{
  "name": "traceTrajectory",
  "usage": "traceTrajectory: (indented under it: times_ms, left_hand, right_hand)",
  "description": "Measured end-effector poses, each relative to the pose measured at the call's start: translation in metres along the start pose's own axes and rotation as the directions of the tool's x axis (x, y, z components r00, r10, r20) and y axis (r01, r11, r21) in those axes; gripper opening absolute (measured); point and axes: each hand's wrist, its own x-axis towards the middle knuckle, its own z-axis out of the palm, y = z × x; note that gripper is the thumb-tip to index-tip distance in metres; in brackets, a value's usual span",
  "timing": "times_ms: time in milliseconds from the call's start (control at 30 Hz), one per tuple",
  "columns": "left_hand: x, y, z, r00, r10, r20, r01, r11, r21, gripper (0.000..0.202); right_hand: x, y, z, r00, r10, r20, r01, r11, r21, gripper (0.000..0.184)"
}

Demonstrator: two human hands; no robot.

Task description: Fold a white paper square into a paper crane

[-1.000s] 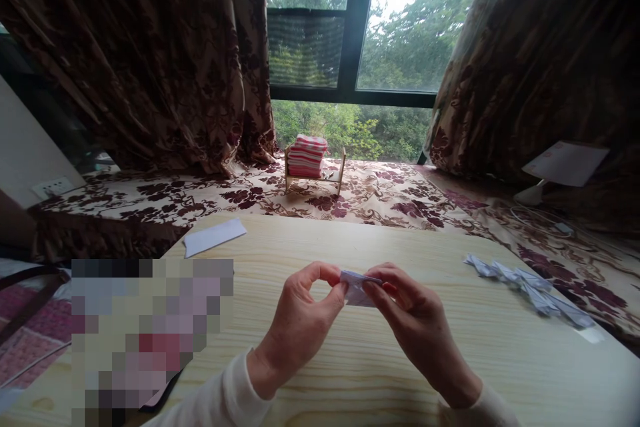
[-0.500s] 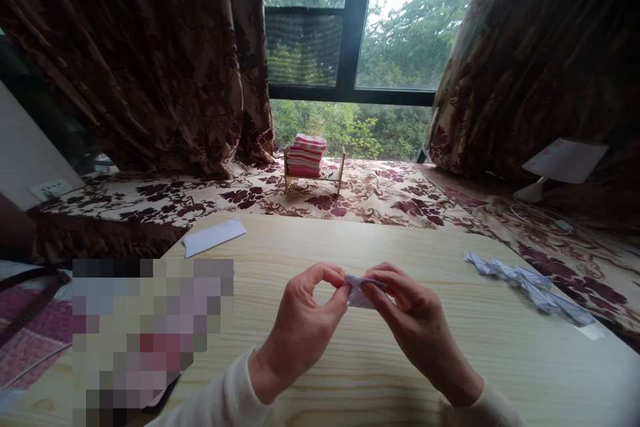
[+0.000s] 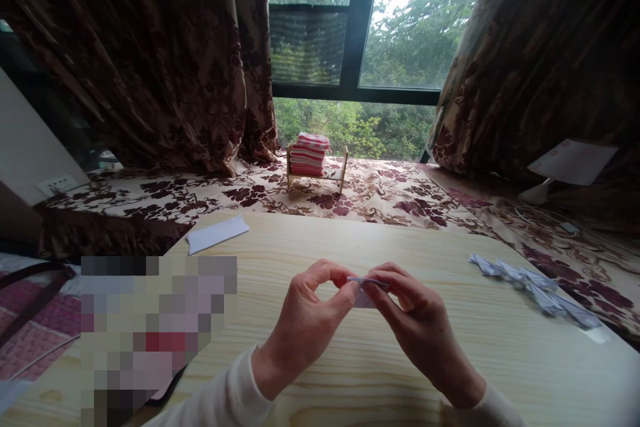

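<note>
A small folded piece of white paper [image 3: 364, 298] is held just above the wooden table, between both hands. My left hand [image 3: 311, 320] pinches its left end with thumb and forefinger. At the other end, the thumb and fingers of my right hand [image 3: 419, 317] press on its upper edge. The fingers hide much of the paper. A flat white paper strip [image 3: 219, 234] lies near the table's far left edge. Over on the right, several folded pointed paper pieces [image 3: 537, 287] lie in an overlapping row.
The pale wood table [image 3: 310, 240] meets a ledge with floral cloth [image 3: 245, 197]. On the ledge stand a small wooden rack [image 3: 345, 170] with striped folded cloths [image 3: 309, 155] and a white lamp [image 3: 573, 161]. A blurred-out patch [image 3: 160, 340] covers something at left.
The paper has tipped so its upper edge shows more narrowly, and both hands still pinch it. The whole view has shifted slightly.
</note>
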Motion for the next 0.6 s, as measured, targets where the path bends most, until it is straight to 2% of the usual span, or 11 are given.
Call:
traceTrajectory:
  times_ms: [100,300,600]
  left_hand:
    - [-0.0004,-0.0004,-0.0002,1.0,0.024,-0.007,-0.024,1.0,-0.005,0.008]
    - [-0.0019,-0.003,-0.0003,1.0,-0.001,0.002,0.001,1.0,-0.005,0.007]
    - [-0.0021,-0.0014,-0.0001,0.998,0.06,-0.001,-0.06,0.998,-0.011,0.01]
  right_hand:
    - [0.0002,-0.0003,0.0001,1.0,-0.014,-0.008,0.014,1.0,-0.006,0.009]
    - [0.0,-0.0022,0.0008,1.0,-0.024,-0.009,0.024,0.999,-0.023,0.008]
    - [-0.0004,-0.0011,-0.0002,0.999,-0.032,-0.004,0.032,0.999,-0.024,0.009]
